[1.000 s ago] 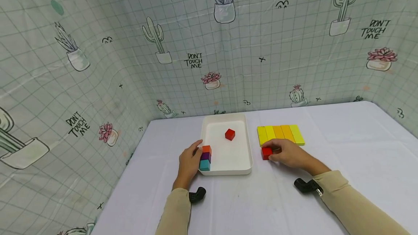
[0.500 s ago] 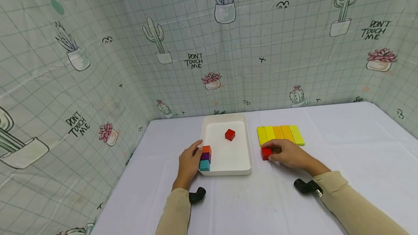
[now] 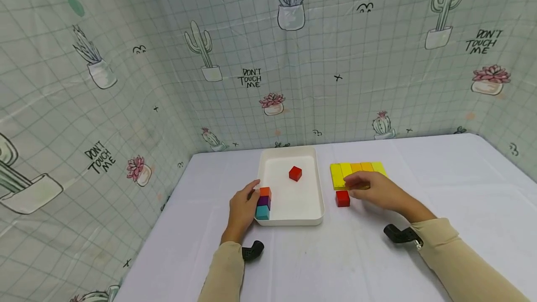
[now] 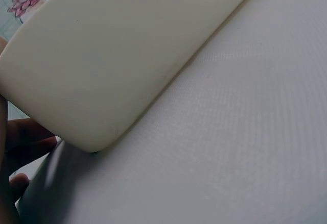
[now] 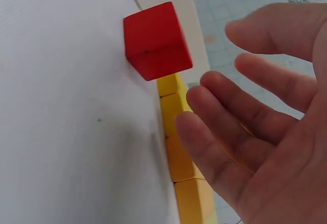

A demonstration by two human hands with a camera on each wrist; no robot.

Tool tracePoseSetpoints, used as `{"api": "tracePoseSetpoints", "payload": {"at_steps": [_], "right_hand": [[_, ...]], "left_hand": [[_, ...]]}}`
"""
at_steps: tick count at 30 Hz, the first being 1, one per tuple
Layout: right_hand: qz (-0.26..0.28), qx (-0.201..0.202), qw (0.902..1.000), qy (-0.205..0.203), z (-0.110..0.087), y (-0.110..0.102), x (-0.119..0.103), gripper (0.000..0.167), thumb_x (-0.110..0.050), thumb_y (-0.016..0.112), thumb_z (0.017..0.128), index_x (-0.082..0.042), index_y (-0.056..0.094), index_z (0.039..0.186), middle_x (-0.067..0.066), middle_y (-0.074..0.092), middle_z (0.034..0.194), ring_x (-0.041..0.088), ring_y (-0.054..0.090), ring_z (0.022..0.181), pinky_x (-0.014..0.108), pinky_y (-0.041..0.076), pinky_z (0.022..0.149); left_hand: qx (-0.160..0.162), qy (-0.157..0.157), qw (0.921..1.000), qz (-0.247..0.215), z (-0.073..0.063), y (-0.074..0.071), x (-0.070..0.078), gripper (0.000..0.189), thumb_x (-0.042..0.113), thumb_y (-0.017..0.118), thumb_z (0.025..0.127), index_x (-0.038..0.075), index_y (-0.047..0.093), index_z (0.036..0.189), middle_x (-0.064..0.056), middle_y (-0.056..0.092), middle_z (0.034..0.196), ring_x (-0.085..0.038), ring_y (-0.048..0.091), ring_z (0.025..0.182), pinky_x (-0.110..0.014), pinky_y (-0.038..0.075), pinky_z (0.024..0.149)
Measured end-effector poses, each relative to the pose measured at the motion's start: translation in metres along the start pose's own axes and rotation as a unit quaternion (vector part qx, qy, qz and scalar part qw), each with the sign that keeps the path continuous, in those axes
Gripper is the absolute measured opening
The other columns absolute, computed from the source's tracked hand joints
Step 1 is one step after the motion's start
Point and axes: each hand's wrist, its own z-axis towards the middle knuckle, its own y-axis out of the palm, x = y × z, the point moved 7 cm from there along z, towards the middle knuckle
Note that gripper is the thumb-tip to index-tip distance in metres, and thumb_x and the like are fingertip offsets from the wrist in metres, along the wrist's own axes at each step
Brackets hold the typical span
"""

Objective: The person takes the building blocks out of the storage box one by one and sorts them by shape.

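Observation:
My left hand (image 3: 242,209) holds the left side of a shallow white tray (image 3: 293,222). In the left wrist view its fingers (image 4: 30,132) show past the corner of the tray wall (image 4: 117,60). Beside that hand, an orange cube (image 3: 265,192), a purple cube (image 3: 264,201) and a teal cube (image 3: 263,212) stand in a row inside the tray. Farther back in it lies a red cube (image 3: 295,174), turned at an angle. My right hand (image 3: 379,191) is empty, its fingers loosely bent, just right of a second red cube (image 3: 342,198) on the table.
Several yellow and orange blocks (image 3: 346,174) lie side by side right of the tray, partly covered by my right hand. The table (image 3: 319,264) has a white cloth. A printed curtain (image 3: 235,106) hangs behind it and on both sides.
My right hand has let go of the red cube and moved slightly right and up. That cube stays in front of the yellow blocks. My left hand has kept its place at the tray.

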Motion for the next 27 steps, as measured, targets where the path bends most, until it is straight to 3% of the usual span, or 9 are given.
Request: {"api": "tracePoseSetpoints", "payload": {"at_steps": [8,14,17,21,27], "right_hand": [[0.027,0.052,0.9983,-0.005,0.01,-0.009,-0.006,0.032,-0.016,0.066,0.096,0.003,0.065,0.122,0.011,0.069,0.11,0.025,0.064,0.101,0.025,0.054,0.083],[0.053,0.037,0.9976,0.026,0.024,-0.003,-0.013,0.038,-0.023,0.064,0.098,0.0,0.063,0.128,0.011,0.067,0.117,0.026,0.063,0.103,0.03,0.055,0.084],[0.118,0.022,0.992,0.038,0.037,0.001,-0.016,0.042,-0.025,0.063,0.099,0.002,0.059,0.132,0.018,0.065,0.123,0.03,0.064,0.105,0.037,0.056,0.087],[0.209,-0.002,0.9763,0.056,0.056,0.009,-0.022,0.045,-0.023,0.061,0.1,0.005,0.054,0.135,0.028,0.06,0.128,0.036,0.064,0.111,0.042,0.056,0.089],[0.222,-0.024,0.9715,0.081,0.078,0.024,-0.028,0.046,-0.02,0.061,0.099,0.006,0.053,0.136,0.024,0.061,0.128,0.035,0.064,0.111,0.04,0.056,0.09]], "left_hand": [[-0.001,0.003,1.0,-0.006,0.0,-0.001,0.001,0.038,0.029,0.053,0.103,0.026,0.061,0.14,-0.009,0.064,0.13,-0.031,0.055,0.124,-0.057,0.04,0.107],[0.002,0.002,1.0,-0.006,-0.002,0.0,-0.001,0.038,0.027,0.053,0.103,0.025,0.061,0.14,-0.009,0.065,0.127,-0.03,0.056,0.121,-0.057,0.041,0.106],[0.003,0.001,1.0,-0.006,-0.001,0.0,-0.003,0.038,0.028,0.053,0.103,0.025,0.061,0.14,-0.009,0.065,0.127,-0.03,0.056,0.121,-0.056,0.041,0.106],[0.005,0.003,1.0,-0.005,0.0,0.0,-0.004,0.038,0.028,0.053,0.103,0.026,0.061,0.14,-0.008,0.065,0.127,-0.03,0.055,0.12,-0.056,0.042,0.106],[0.002,0.007,1.0,-0.003,0.001,0.001,-0.003,0.038,0.029,0.054,0.103,0.026,0.061,0.14,-0.009,0.066,0.125,-0.03,0.056,0.119,-0.055,0.043,0.105]]}}
